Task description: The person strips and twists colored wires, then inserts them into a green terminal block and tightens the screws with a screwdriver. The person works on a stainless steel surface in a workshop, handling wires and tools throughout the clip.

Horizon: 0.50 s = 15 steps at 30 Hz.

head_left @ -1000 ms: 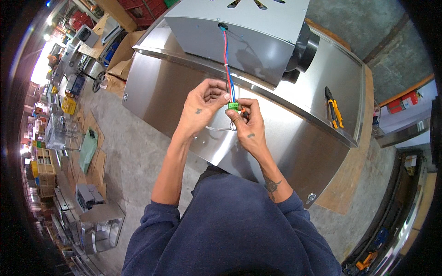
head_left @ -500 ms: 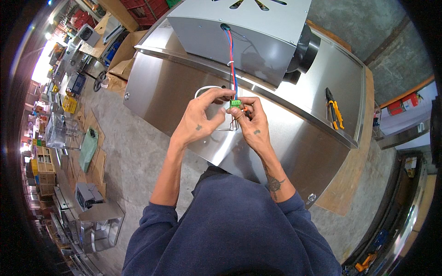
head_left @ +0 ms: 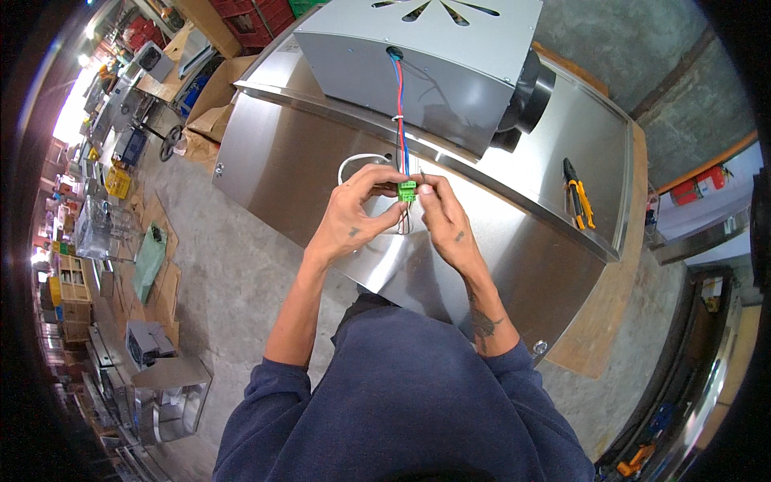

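Between the thumb and fingertips of my left hand [head_left: 347, 210] is a green screw terminal block [head_left: 407, 191]. Red and blue wires [head_left: 401, 128], with a darker one beside them, come down into its top from a grey metal housing [head_left: 401, 100]. Thin dark wires hang below the block. My right hand [head_left: 448, 221] is closed in a pinch just right of the block. A small dark tip shows above its fingers; what it belongs to is hidden. Behind the left fingers a white cable [head_left: 347, 165] curves over the steel surface.
Yellow-and-black pliers [head_left: 578, 197] lie at the right on the stainless steel panel [head_left: 514, 281]. The housing has a black round duct outlet [head_left: 534, 92]. A wooden board [head_left: 594, 337] extends under the panel. Boxes and a green wrapped piece [head_left: 151, 261] lie at the left.
The terminal block has come slightly lower and tipped, showing more of its face. My right fingers have shifted off its lower edge to its right side. The left hand keeps hold.
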Each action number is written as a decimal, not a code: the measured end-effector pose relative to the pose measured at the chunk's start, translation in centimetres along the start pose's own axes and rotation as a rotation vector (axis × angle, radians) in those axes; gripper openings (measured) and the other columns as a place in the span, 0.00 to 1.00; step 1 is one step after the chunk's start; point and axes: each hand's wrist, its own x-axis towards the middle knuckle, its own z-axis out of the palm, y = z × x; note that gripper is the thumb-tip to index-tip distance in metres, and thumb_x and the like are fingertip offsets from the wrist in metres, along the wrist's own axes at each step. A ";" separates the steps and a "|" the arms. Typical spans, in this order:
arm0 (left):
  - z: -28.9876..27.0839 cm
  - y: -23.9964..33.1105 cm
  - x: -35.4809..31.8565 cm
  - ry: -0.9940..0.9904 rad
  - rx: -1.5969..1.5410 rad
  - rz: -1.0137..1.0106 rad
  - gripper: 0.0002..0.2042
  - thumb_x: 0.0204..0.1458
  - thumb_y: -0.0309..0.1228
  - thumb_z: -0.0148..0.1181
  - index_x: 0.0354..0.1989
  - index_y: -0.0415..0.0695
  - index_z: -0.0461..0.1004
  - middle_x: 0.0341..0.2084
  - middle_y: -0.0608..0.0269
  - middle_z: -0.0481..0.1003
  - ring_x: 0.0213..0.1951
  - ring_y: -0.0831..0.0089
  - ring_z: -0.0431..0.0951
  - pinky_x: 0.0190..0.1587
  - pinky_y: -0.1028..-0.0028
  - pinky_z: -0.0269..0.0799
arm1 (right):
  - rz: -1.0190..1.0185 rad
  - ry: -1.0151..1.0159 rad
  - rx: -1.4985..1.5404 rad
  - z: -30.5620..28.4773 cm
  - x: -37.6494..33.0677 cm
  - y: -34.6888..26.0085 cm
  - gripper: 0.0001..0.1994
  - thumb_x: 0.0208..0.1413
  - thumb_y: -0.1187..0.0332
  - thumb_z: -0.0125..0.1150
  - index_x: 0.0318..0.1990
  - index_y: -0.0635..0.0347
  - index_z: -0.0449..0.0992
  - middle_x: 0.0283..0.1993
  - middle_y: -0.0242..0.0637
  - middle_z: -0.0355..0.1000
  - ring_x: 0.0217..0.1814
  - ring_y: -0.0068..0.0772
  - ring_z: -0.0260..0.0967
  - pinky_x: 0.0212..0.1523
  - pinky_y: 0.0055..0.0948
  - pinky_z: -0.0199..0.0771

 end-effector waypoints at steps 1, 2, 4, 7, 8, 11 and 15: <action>0.0 -0.4 -0.1 0.006 -0.025 -0.010 0.22 0.56 0.18 0.72 0.60 0.37 0.78 0.56 0.55 0.78 0.58 0.66 0.81 0.64 0.65 0.80 | -0.010 0.024 -0.045 -0.4 -0.1 -0.1 0.16 0.78 0.62 0.52 0.60 0.67 0.72 0.47 0.49 0.81 0.47 0.41 0.81 0.48 0.40 0.79; 0.0 -0.6 -0.2 0.011 -0.050 -0.020 0.22 0.56 0.18 0.71 0.60 0.37 0.77 0.56 0.55 0.78 0.58 0.67 0.81 0.64 0.65 0.80 | -0.027 0.034 -0.147 -0.8 -0.2 -0.2 0.16 0.78 0.63 0.51 0.60 0.67 0.72 0.47 0.51 0.80 0.47 0.44 0.81 0.49 0.41 0.79; 0.1 -0.9 -0.3 0.021 -0.116 -0.030 0.22 0.56 0.17 0.71 0.60 0.35 0.77 0.56 0.55 0.78 0.57 0.68 0.81 0.63 0.65 0.80 | -0.058 0.055 -0.347 -1.4 -0.5 -0.7 0.15 0.77 0.66 0.48 0.61 0.67 0.73 0.48 0.54 0.80 0.46 0.51 0.81 0.50 0.44 0.78; 0.2 -1.1 -0.3 0.027 -0.173 -0.048 0.22 0.56 0.16 0.71 0.60 0.34 0.77 0.56 0.55 0.77 0.57 0.68 0.81 0.63 0.65 0.80 | -0.169 0.073 -0.311 -1.5 -1.1 -2.2 0.11 0.75 0.70 0.54 0.56 0.68 0.75 0.47 0.54 0.79 0.46 0.52 0.79 0.49 0.43 0.77; 0.3 -1.1 -0.2 0.027 -0.187 -0.054 0.22 0.56 0.16 0.70 0.60 0.34 0.77 0.57 0.55 0.77 0.58 0.67 0.81 0.63 0.65 0.80 | -0.208 0.087 -0.271 -1.5 -1.2 -2.2 0.10 0.74 0.72 0.55 0.54 0.69 0.75 0.46 0.53 0.79 0.46 0.52 0.79 0.49 0.43 0.77; 0.1 -1.0 -0.1 0.009 -0.147 -0.051 0.22 0.56 0.16 0.71 0.60 0.34 0.76 0.57 0.55 0.77 0.58 0.67 0.81 0.63 0.65 0.80 | -0.436 0.073 -0.457 -1.9 -1.0 -2.3 0.07 0.70 0.75 0.60 0.51 0.67 0.76 0.43 0.50 0.77 0.44 0.51 0.76 0.46 0.44 0.76; 0.3 -0.8 0.1 0.020 -0.141 -0.043 0.22 0.57 0.18 0.71 0.60 0.34 0.76 0.56 0.56 0.78 0.57 0.67 0.82 0.64 0.65 0.80 | -0.576 0.082 -0.607 -2.2 -0.6 -2.3 0.08 0.67 0.74 0.64 0.50 0.65 0.76 0.42 0.48 0.77 0.42 0.49 0.73 0.44 0.45 0.75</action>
